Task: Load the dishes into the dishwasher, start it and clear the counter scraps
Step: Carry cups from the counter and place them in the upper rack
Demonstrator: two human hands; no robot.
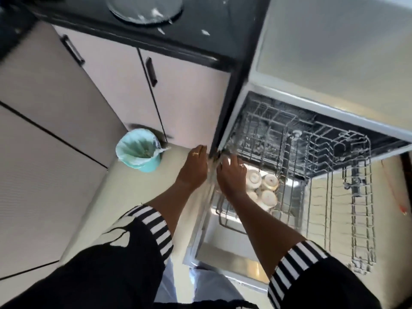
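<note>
The dishwasher (365, 63) stands open, its door (223, 255) folded down in front of me. The upper wire rack (347, 192) is pulled out and looks bare. Several white bowls (266, 186) sit upside down in the lower rack (229, 217). My left hand (195, 169) and my right hand (230, 178) hold a clear, motion-blurred glass plate (213, 175) on edge between them, at the lower rack's left end by the dishwasher's left wall. Another clear glass dish (142, 7) lies on the black counter (223, 41), with white scraps (205, 32) beside it.
A teal waste bin (139, 151) with a light liner stands on the floor to the left of my hands, against the beige cabinet doors (107, 90). The counter's dark side panel (231, 103) runs down right beside the dishwasher opening.
</note>
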